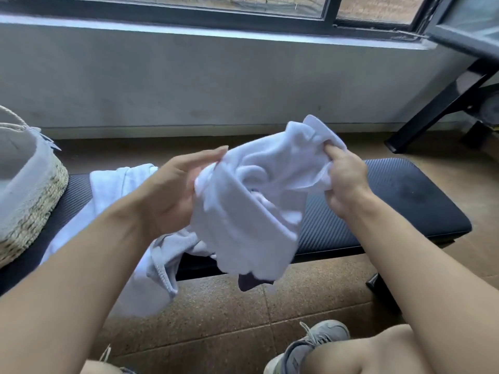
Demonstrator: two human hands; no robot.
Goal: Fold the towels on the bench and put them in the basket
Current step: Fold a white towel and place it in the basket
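White towel (251, 201) bunched mid-air — right hand (344, 179) pinches far corner, left hand (175, 190) fingers straight against it. Next: find edges, spread flat.

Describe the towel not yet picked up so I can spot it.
Find the black padded bench under the window. At its left end, beside the woven basket, a white towel lies draped over the front edge. Unlike the bunched towel in both hands, it hangs untouched.
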